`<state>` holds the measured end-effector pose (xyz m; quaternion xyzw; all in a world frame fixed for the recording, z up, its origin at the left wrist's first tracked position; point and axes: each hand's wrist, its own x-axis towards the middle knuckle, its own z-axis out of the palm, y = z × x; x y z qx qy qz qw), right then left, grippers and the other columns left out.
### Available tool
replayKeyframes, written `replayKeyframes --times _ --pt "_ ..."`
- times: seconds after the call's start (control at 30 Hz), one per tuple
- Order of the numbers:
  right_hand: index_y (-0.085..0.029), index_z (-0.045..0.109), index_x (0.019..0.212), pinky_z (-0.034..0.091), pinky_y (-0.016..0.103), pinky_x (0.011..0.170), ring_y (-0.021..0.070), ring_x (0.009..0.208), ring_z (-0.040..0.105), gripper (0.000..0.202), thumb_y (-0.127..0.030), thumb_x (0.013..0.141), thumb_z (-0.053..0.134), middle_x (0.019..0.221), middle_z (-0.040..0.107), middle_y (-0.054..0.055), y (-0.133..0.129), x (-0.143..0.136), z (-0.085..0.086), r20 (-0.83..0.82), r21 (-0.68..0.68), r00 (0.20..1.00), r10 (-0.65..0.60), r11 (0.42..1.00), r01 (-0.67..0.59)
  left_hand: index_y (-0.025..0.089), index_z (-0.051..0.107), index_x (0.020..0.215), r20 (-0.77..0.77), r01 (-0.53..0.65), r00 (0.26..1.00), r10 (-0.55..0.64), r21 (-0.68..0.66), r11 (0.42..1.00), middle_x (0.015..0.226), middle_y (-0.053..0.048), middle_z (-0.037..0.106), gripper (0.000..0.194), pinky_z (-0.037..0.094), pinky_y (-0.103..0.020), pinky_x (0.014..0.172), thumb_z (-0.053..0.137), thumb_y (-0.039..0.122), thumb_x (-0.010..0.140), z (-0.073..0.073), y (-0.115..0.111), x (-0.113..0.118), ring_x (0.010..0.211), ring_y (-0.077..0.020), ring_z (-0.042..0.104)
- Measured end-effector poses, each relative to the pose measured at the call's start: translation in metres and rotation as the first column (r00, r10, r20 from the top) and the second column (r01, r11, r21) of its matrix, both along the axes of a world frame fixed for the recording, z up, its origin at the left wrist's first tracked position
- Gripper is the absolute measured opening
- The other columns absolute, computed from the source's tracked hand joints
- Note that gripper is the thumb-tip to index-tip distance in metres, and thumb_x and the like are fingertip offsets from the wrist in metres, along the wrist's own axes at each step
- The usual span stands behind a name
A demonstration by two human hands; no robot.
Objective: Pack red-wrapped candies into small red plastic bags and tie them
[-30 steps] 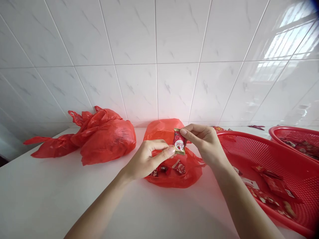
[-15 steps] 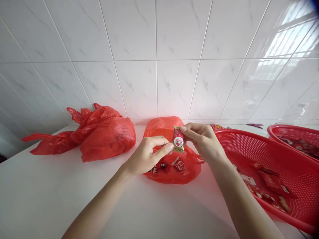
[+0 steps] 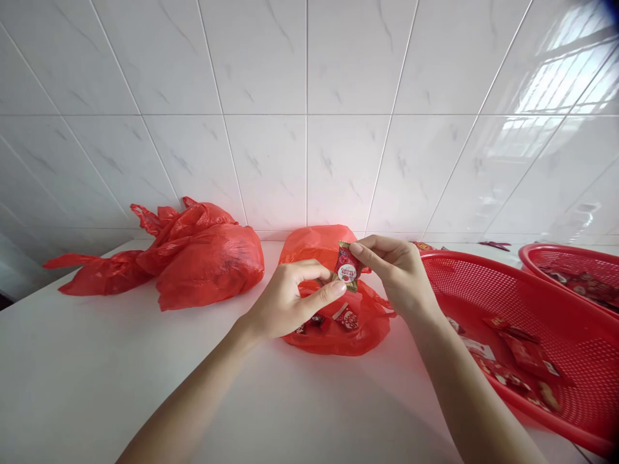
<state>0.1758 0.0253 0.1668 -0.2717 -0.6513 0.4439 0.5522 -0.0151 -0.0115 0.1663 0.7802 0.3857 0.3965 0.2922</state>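
A small wrapped candy, red and gold with a white round label, is held upright over an open red plastic bag. My right hand pinches its upper right side between thumb and fingers. At the lower left corner, the thumb of my left hand lies over the wrapper; its fingers curl at the left side, tips partly hidden. Inside the bag below are a red-and-white wrapped candy and a few darker pieces, partly covered by my left hand.
Tied, filled red plastic bags lie to the left against the tiled wall. A large red mesh basket with several wrapped snacks stands at the right on the white table. Behind it is a second red basket with contents.
My left thumb has slid a little to the right across the candy's lower corner. The candy has risen very slightly, and my right hand keeps its pinch.
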Motion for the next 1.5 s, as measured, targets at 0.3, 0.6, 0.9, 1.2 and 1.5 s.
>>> replayKeyframes --times 0.3,0.6,0.9,1.2,1.5 --pt "-0.016 0.069 0.073 0.05 0.029 0.063 0.0136 0.06 0.059 0.028 -0.04 0.087 0.069 0.067 0.067 0.003 0.0 0.003 0.002 0.035 -0.07 0.997 0.07 0.995 -0.067 0.019 0.075 0.097 -0.022 0.011 1.0 -0.01 0.042 0.999 0.081 -0.002 0.063 0.03 0.046 -0.026 0.075 0.052 0.038 0.097 -0.003 0.004 -0.001 0.078 -0.0146 0.059" --pt "-0.017 0.068 0.075 0.051 0.03 0.067 0.0146 0.063 0.061 0.029 -0.042 0.089 0.067 0.07 0.068 0.004 0.001 0.002 0.0 0.025 -0.097 0.995 0.094 0.991 -0.091 0.019 0.074 0.093 0.009 0.027 1.0 -0.027 0.055 0.998 0.085 -0.002 0.065 0.028 0.047 -0.025 0.077 0.052 0.035 0.097 -0.003 0.005 -0.001 0.081 -0.0146 0.059" --pt "-0.018 0.064 0.075 0.051 0.03 0.075 0.0147 0.07 0.061 0.033 -0.046 0.093 0.06 0.073 0.066 0.003 -0.004 0.001 0.006 0.131 -0.038 0.987 0.091 0.996 -0.087 0.017 0.069 0.089 0.073 -0.049 0.996 0.043 0.079 0.996 0.085 -0.002 0.066 0.027 0.047 -0.026 0.077 0.05 0.035 0.097 -0.004 0.005 0.001 0.079 -0.0149 0.059" --pt "-0.019 0.062 0.073 0.05 0.031 0.074 0.0155 0.068 0.061 0.034 -0.046 0.093 0.059 0.071 0.066 0.003 -0.002 0.002 0.003 0.137 -0.021 0.984 0.109 0.994 -0.107 0.018 0.071 0.093 0.03 -0.008 1.0 0.006 0.054 0.999 0.091 -0.003 0.069 0.027 0.048 -0.027 0.083 0.051 0.035 0.097 -0.003 0.006 0.0 0.086 -0.0166 0.061" --pt "-0.019 0.062 0.07 0.048 0.031 0.065 0.0164 0.066 0.06 0.035 -0.047 0.091 0.061 0.069 0.065 0.003 0.001 0.0 0.001 0.23 0.016 0.973 -0.032 0.999 0.029 0.022 0.071 0.107 -0.223 0.02 0.975 -0.021 -0.004 1.0 0.102 -0.004 0.072 0.024 0.049 -0.029 0.083 0.054 0.03 0.092 -0.012 0.018 -0.017 0.094 -0.0195 0.065"
